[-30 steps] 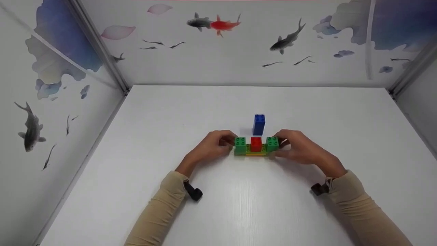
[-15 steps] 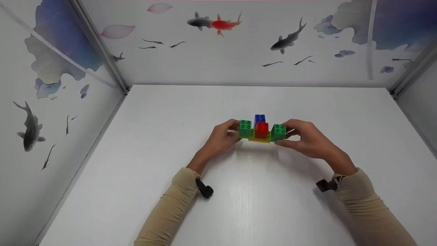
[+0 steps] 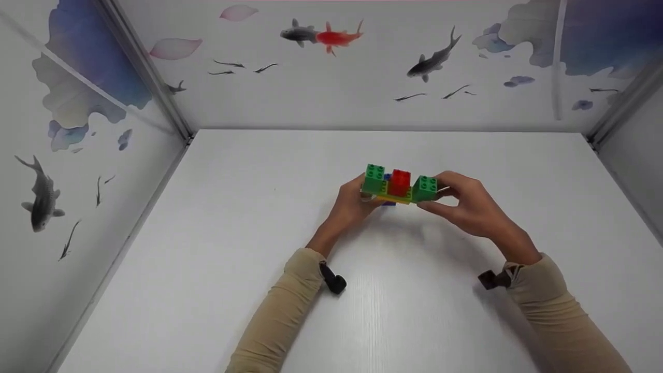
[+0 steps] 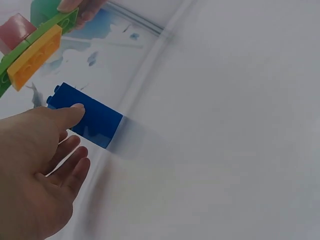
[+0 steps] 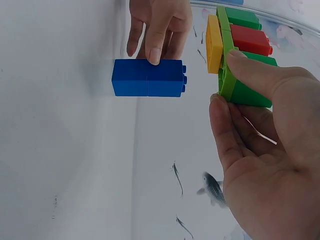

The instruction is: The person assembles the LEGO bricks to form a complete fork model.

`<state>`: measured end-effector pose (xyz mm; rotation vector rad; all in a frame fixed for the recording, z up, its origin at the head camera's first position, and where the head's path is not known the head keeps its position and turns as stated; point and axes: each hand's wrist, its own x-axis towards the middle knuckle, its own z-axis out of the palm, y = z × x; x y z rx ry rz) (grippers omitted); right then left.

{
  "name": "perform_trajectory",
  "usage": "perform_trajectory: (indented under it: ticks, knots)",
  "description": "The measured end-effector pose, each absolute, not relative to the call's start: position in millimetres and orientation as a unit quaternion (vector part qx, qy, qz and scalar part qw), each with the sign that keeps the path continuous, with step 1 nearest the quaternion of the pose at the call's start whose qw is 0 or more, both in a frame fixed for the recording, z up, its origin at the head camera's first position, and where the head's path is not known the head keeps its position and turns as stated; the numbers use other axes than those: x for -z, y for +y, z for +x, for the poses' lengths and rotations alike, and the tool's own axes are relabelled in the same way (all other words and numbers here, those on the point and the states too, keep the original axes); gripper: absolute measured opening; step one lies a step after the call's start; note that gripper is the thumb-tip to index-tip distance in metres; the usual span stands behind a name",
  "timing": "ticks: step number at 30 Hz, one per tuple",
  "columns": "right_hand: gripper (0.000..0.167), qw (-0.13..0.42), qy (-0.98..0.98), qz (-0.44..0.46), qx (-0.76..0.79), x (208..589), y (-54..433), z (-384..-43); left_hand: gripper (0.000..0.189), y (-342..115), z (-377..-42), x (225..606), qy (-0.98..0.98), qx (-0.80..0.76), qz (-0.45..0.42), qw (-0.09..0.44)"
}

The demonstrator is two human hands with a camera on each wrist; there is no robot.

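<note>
My right hand (image 3: pixel 463 204) holds a built piece by its right end, thumb and fingers pinching the light green plate (image 5: pixel 226 37). On top of that plate sit a red brick (image 3: pixel 400 183) and two green bricks (image 3: pixel 373 179), one at each end. A yellow brick (image 4: pixel 36 57) is fixed underneath. The piece is raised off the table and tilts, left end higher in the head view. Two stacked blue bricks (image 5: pixel 147 78) stand upright on the table, mostly hidden from the head view. My left hand (image 3: pixel 355 207) has its thumb on their side, other fingers behind, gripping them.
The white table (image 3: pixel 233 233) extends around both hands. White walls with painted fish (image 3: pixel 432 59) bound it at the back and the left. A black camera strap is on each wrist, over tan sleeves (image 3: pixel 282 305).
The built piece has risen from the table and moved away from me, now held by the right hand alone. My left hand has let go of it and moved to the blue bricks.
</note>
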<state>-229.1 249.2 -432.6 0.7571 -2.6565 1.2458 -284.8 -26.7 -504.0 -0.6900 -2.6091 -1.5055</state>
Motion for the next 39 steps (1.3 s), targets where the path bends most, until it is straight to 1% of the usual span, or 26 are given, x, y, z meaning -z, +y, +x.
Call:
perform_trajectory:
  ticks: [4, 7, 15, 20, 26, 30, 39]
  knots:
    - [0.037, 0.064, -0.876, 0.246, -0.41, 433.0, 247.8, -229.2, 0.038, -27.7, -284.9, 505.6, -0.836, 0.502, -0.222, 0.02]
    - [0.036, 0.07, -0.877, 0.244, -0.408, 433.1, 247.0, -229.1, 0.036, -30.0, -283.2, 505.9, -0.832, 0.509, -0.219, 0.013]
    - [0.037, 0.078, -0.878, 0.244, -0.405, 430.9, 247.6, -228.4, 0.04, -40.7, -270.1, 503.6, -0.826, 0.515, -0.229, -0.008]
    - [0.036, 0.074, -0.878, 0.244, -0.405, 429.7, 247.6, -227.2, 0.044, -46.7, -256.0, 501.1, -0.823, 0.518, -0.231, -0.033]
    - [0.039, 0.064, -0.876, 0.254, -0.404, 427.1, 245.4, -224.3, 0.043, -52.8, -240.6, 498.3, -0.825, 0.515, -0.224, -0.065]
    - [0.041, 0.057, -0.873, 0.268, -0.404, 425.8, 243.0, -221.9, 0.044, -57.4, -234.0, 498.2, -0.825, 0.512, -0.231, -0.067]
    - [0.038, 0.049, -0.865, 0.291, -0.406, 426.0, 237.5, -219.2, 0.049, -63.8, -225.9, 499.8, -0.824, 0.508, -0.242, -0.066]
